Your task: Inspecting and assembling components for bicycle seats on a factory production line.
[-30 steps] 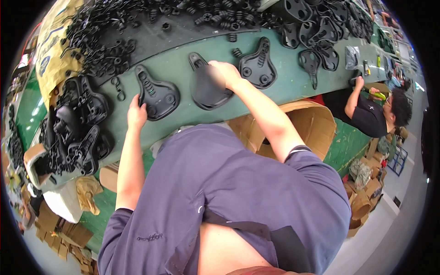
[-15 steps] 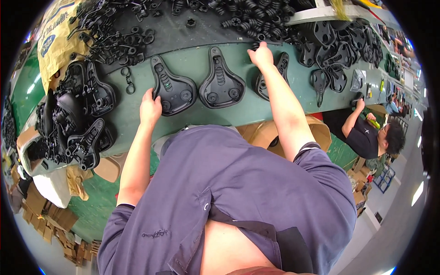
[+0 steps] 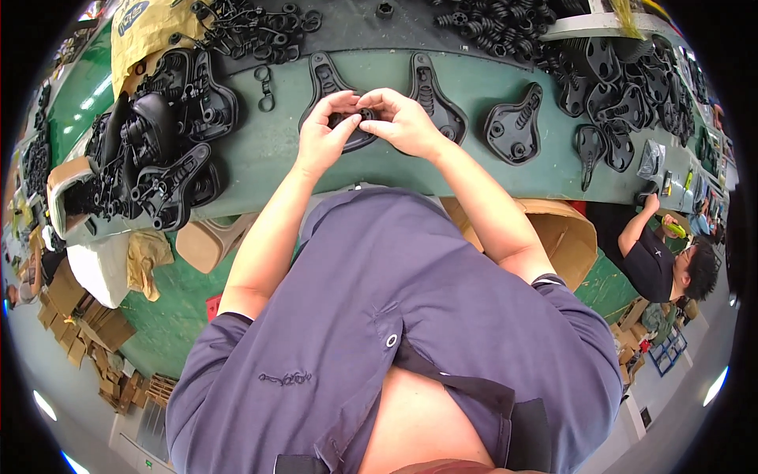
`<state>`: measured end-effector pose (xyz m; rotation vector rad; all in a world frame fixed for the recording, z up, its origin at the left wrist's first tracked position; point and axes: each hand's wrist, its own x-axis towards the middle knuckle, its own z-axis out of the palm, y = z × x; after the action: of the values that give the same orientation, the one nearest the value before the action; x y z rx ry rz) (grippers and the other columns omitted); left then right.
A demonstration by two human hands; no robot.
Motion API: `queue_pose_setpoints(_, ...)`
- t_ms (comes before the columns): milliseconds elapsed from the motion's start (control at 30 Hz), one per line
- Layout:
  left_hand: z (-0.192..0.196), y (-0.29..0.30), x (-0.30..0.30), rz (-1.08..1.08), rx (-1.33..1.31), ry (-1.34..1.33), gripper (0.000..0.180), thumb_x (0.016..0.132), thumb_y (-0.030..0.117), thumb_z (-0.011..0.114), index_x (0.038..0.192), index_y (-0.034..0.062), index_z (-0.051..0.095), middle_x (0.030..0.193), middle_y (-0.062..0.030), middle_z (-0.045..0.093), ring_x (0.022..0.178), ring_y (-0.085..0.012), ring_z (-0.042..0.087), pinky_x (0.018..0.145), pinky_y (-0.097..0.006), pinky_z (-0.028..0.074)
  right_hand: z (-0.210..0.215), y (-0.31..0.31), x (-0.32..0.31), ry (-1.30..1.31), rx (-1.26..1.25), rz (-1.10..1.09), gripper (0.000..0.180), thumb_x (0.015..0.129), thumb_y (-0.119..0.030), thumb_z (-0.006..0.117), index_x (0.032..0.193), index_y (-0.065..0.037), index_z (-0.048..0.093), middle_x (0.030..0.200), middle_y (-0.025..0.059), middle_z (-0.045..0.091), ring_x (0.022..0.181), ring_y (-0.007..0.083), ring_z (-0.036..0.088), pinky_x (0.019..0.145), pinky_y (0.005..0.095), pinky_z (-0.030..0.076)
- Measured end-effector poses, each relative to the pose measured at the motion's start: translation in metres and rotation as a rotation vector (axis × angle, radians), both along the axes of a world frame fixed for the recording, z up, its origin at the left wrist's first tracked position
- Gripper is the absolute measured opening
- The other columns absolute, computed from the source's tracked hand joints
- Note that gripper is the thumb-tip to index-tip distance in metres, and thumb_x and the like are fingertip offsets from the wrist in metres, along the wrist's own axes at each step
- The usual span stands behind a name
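Observation:
My left hand and my right hand meet over the leftmost black bicycle saddle base, which lies underside up on the green table. Both hands are closed, with thumbs and fingers curled around a small black spring-like part. Its exact shape is partly covered by the fingers, which also hide the wide end of that saddle base. To the right lie a second saddle base and a third saddle base, also underside up. Beyond them is a heap of black ribbed springs.
Assembled saddles are piled at the left, near a yellow sack. Black clamp parts and a ringed piece lie behind. More saddle bases are heaped right. A cardboard box stands below the table edge; a co-worker sits beyond.
My right hand has come back from the spring heap to meet my left hand, bringing a small black part. My left hand has left the saddle base's edge. The view has shifted.

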<state>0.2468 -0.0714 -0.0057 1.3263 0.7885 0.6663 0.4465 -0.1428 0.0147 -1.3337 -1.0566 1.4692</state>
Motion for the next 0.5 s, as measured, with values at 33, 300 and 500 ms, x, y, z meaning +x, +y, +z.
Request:
queue_pose_setpoints(33,0.002,-0.005,-0.007,0.024,-0.007,0.031,0.046,0.098,0.002,0.075,0.141,0.0021,0.059,0.132,-0.0085,0.070,0.115,-0.0160,0.069,0.106,-0.033,0.054,-0.007,-0.005,-0.005,0.046,-0.016,-0.056,0.038,0.097,0.001,0.076,0.132,-0.001,0.062,0.128,0.0050,0.067,0.123,0.0151,0.064,0.108,0.0317,0.054)
queue_pose_setpoints(300,0.020,-0.005,-0.059,0.326,-0.944,-0.134,0.025,0.108,0.022,0.069,0.118,0.0006,0.060,0.109,-0.0121,0.069,0.092,-0.0216,0.072,0.085,-0.036,0.064,-0.008,-0.008,-0.017,-0.265,-0.050,-0.028,0.034,0.092,-0.016,0.084,0.119,-0.004,0.069,0.117,0.0073,0.071,0.109,0.0231,0.070,0.097,0.0380,0.059)
queue_pose_setpoints(500,-0.001,-0.017,-0.068,0.192,-0.640,0.175,0.036,0.098,0.024,0.081,0.116,-0.0026,0.065,0.105,-0.0105,0.067,0.083,-0.0194,0.073,0.077,-0.034,0.063,-0.046,0.011,-0.026,-1.242,0.538,0.321,0.019,0.084,-0.027,0.082,0.089,-0.011,0.073,0.100,0.0058,0.065,0.106,0.0292,0.060,0.091,0.0420,0.053)
